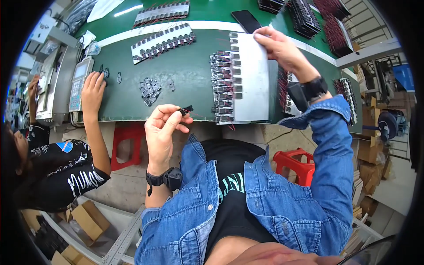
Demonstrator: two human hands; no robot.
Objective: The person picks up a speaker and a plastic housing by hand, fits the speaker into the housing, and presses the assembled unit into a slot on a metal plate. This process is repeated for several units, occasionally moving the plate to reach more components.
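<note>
My left hand (162,132) is in front of the table's near edge, thumb and fingers pinching a small black part (186,110). My right hand (282,51) grips the far right corner of a flat white board (251,84), its thumb on top. Small dark square pads line the board's left side. Next to them, a column of small black parts with red wires (222,86) runs along that edge. The fingers beneath the board are hidden. Left of the middle, a loose pile of small black parts (150,91) lies on the green table (190,70).
Two more loaded boards (163,42) lie farther back. A black phone (246,21) lies beyond my right hand. Stacks of wired parts (304,20) stand far right. At left, a co-worker's hand (92,90) is beside a keypad device (79,84). Red stools (295,165) stand below the table.
</note>
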